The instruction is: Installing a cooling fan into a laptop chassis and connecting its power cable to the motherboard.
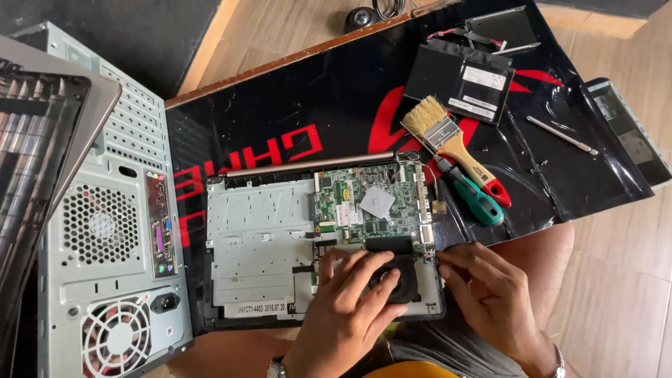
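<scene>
An opened laptop base lies on a black mat, its green circuit board exposed at the right. My left hand rests on the near right part of the base, fingers spread over a black round fan. My right hand touches the base's right edge beside the fan, fingertips at the corner. Neither hand holds a tool.
A grey desktop computer case lies at the left. A paintbrush, a green-handled screwdriver and a red-handled one lie right of the laptop. A flat black battery, a drive caddy and a thin metal tool sit farther back.
</scene>
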